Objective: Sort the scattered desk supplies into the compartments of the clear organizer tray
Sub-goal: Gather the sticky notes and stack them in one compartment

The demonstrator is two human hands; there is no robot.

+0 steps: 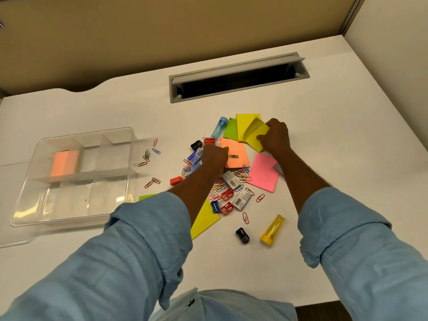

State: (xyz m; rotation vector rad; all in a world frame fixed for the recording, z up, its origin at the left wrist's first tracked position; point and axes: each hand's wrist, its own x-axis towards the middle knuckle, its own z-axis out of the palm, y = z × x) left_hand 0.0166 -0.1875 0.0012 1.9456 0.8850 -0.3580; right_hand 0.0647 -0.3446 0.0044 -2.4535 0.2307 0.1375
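Head: right hand [276, 135] grips yellow note [254, 132]; left hand [214, 156] nearby, hold unclear.

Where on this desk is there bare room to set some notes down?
Bare desk lies right of the pink note, and between the tray and the cable slot. The near edge past the yellow tube is free too. The middle pile of clips is crowded.

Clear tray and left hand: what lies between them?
Head view: scattered paper clips on the desk, then a blue staple box by the left hand.
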